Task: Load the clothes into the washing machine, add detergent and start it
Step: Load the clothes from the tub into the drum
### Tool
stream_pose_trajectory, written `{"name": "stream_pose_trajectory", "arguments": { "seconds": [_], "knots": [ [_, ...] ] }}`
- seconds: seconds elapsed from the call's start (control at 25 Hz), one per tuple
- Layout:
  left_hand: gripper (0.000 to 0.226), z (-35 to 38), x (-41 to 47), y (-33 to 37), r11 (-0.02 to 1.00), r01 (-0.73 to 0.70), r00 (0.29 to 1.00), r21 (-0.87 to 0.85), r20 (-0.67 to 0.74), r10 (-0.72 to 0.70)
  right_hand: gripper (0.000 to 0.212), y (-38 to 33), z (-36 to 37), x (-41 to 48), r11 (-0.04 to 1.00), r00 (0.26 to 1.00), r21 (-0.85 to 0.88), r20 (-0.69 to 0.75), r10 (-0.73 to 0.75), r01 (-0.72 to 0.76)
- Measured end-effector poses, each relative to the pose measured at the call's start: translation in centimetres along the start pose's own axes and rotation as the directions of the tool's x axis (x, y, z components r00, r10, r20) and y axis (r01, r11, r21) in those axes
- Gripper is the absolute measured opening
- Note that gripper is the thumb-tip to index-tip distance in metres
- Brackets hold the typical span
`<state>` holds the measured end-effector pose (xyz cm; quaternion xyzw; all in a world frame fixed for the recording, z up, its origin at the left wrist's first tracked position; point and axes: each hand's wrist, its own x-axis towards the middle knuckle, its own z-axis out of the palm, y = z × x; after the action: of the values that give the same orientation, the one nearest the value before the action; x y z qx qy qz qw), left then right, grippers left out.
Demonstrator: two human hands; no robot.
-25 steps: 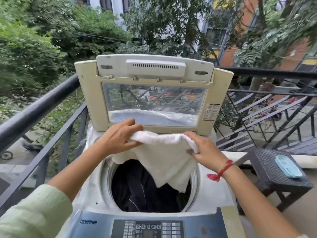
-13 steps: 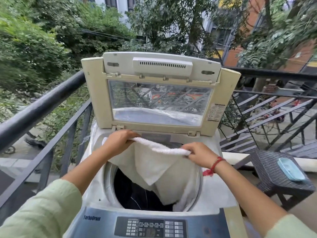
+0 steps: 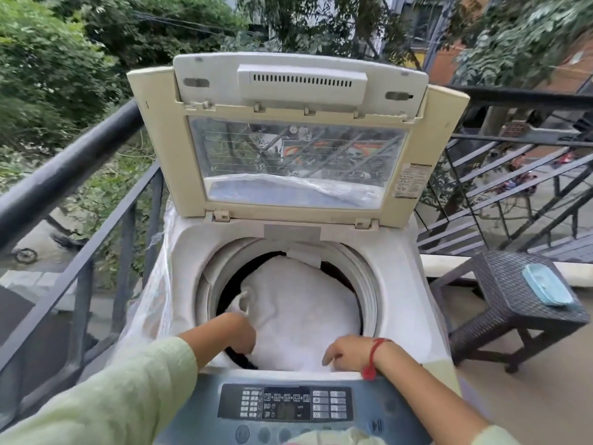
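The top-loading washing machine [image 3: 394,284] stands with its lid [image 3: 167,149] raised. A white towel [image 3: 298,309] lies spread inside the drum and covers most of the opening. Dark clothes [image 3: 237,277] show at the drum's left edge beneath it. My left hand [image 3: 237,332] reaches down into the near left of the drum at the towel's edge, its fingers blurred and partly hidden. My right hand [image 3: 349,351], a red thread on its wrist, rests on the towel's near right edge with fingers spread. The control panel [image 3: 285,406] lies just below both hands.
A dark woven stool [image 3: 500,284] stands to the machine's right with a light blue lidded container [image 3: 545,284] on it. A black metal railing [image 3: 64,168] runs along the left and behind. Clear plastic sheeting hangs down the machine's left side. Pale cloth shows at the bottom edge.
The towel, held up by both hands above the opening, has gone down into the drum. Both hands have dropped to the drum's near rim, and the view has moved closer.
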<state>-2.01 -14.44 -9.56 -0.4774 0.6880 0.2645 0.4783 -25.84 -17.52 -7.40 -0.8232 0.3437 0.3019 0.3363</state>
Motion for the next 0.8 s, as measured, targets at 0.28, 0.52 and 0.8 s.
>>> {"name": "stream_pose_trajectory", "arguments": {
  "seconds": [0.28,0.52,0.8],
  "knots": [
    [0.053,-3.2,-0.8,0.3,0.936,-0.098,0.872,-0.338,-0.483,-0.083,0.043,1.6,-2.1,-2.5,0.969,0.868,0.233,-0.496,0.043,0.085],
    [0.040,-11.0,-5.4,7.2,0.799,-0.546,0.253,-0.251,-0.959,-0.128,0.029,5.4,-1.2,-9.9,0.909,0.239,0.275,-0.949,0.204,0.313],
    [0.032,-18.4,-2.6,23.4,0.793,-0.592,0.296,0.145,-0.876,0.381,0.024,13.6,10.9,-18.4,0.695,-0.097,0.665,-0.700,0.708,0.272]
  ]
}}
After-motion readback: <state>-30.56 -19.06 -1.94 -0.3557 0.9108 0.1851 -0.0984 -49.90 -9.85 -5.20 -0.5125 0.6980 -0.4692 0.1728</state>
